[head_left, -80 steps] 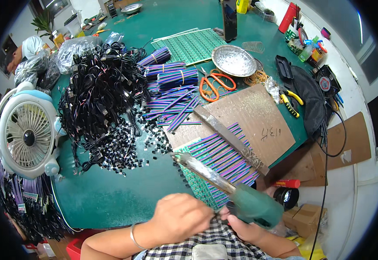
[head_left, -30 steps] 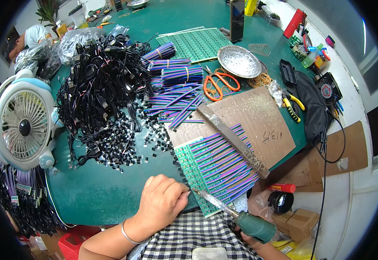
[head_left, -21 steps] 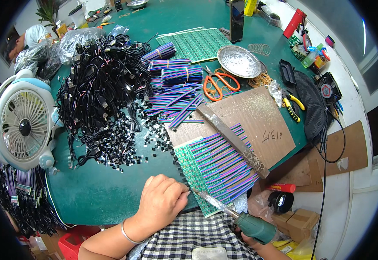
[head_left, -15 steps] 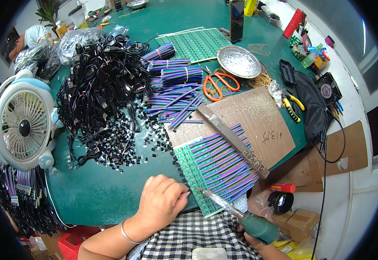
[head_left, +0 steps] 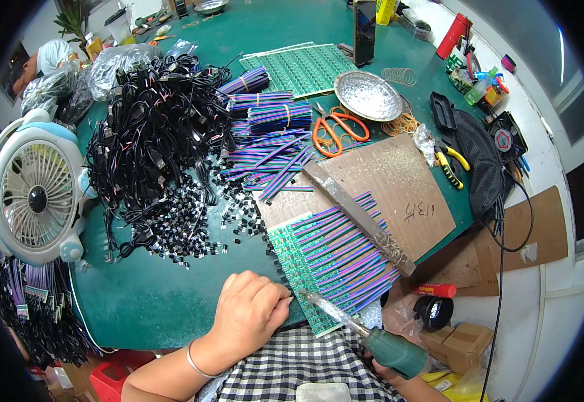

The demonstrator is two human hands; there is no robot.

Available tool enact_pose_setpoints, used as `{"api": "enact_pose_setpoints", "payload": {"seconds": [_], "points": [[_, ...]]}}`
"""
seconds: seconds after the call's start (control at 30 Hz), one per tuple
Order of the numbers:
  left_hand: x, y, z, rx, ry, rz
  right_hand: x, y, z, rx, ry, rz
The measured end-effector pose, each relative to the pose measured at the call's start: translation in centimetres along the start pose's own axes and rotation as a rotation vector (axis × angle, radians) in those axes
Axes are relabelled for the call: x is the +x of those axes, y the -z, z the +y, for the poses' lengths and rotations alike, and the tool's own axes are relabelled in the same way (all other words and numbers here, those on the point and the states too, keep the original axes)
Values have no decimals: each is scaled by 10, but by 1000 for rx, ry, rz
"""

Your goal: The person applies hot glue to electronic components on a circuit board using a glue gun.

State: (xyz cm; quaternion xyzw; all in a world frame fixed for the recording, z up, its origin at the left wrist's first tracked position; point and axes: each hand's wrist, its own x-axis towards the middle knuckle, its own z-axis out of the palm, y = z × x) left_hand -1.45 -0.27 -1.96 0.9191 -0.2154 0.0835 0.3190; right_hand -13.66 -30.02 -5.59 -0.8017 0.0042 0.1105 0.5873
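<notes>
My right hand (head_left: 387, 372), partly hidden under the handle, grips a soldering iron (head_left: 399, 351) with a green body. Its tip touches or hovers just over a green circuit board panel (head_left: 290, 262); which, I cannot tell. Rows of striped ribbon wires (head_left: 337, 251) run from the panel to the right. A worn flat bar (head_left: 353, 214) lies across them. At the panel's left edge rests my left hand (head_left: 250, 309), curled closed with the thumb against the fingers. Whatever it may pinch is hidden.
Left of the panel lie small black connectors (head_left: 183, 224) and a heap of black cables (head_left: 161, 127), beside a white fan (head_left: 37, 194). Orange-handled scissors (head_left: 337, 130), a metal dish (head_left: 369, 96) and yellow-black pliers (head_left: 451, 165) lie beyond the brown board (head_left: 412, 174). A person (head_left: 47, 57) sits far left.
The soldering iron has shifted slightly to the left, its tip moving a little along the panel. My left hand stays in place.
</notes>
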Motion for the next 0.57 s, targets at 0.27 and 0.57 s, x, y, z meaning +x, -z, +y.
{"api": "enact_pose_setpoints", "payload": {"seconds": [0.27,0.57], "points": [[-1,0,0,1,0,-8,-1,2,-6,0,14,18],[-2,-1,-1,-1,0,-7,-4,7,2,-179,7,-141]]}}
